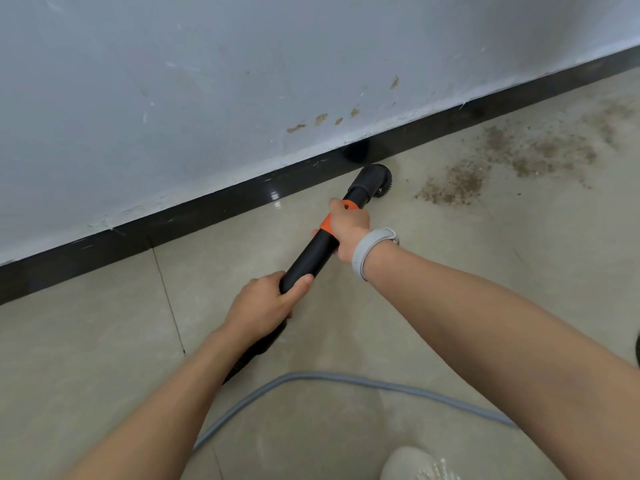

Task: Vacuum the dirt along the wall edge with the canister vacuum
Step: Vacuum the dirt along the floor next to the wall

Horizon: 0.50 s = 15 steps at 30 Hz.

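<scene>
Hands grip my black vacuum tube [313, 251]: left hand [263, 306] low, right hand [348, 226] high; round brush [379, 178] near dirt [453, 185].

Left arm: bare forearm enters from the lower left, angled up and to the right. Left hand [266, 303]: fingers and thumb curled round the rear of the black vacuum wand [311, 252], thumb lying along its upper side. Right arm: bare forearm enters from the right edge, stretched forward past the left. Right wrist: grey wristband [369, 249]. Right hand [348, 228]: wrapped round the wand further forward, at its orange collar, knuckles uppermost.
</scene>
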{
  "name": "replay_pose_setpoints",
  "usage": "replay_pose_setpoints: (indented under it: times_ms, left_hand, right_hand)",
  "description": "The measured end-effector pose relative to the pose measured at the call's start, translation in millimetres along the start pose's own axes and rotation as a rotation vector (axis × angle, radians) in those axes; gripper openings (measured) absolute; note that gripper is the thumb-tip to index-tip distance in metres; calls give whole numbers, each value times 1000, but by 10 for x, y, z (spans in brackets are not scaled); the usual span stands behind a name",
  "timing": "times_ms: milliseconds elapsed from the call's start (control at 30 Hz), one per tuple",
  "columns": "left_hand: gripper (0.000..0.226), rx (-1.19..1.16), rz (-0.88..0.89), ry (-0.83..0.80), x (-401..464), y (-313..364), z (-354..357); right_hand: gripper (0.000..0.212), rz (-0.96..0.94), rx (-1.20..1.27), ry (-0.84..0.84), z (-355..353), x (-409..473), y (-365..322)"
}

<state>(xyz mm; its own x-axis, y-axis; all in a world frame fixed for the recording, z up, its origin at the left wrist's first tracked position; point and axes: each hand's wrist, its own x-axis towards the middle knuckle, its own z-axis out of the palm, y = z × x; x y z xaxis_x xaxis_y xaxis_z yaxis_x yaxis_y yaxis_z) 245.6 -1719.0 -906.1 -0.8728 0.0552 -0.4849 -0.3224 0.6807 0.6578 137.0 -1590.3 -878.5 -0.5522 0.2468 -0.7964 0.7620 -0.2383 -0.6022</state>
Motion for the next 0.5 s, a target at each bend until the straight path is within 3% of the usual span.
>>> replay_pose_setpoints:
  times_ms: [233, 500]
  left_hand:
    - [46, 91, 62, -19, 354, 372, 108]
    - [36, 80, 81, -199, -7, 269, 277]
  right_hand:
    - [30, 9, 69, 2, -319, 205, -338]
    - [32, 68, 100, 113, -713, 17, 106]
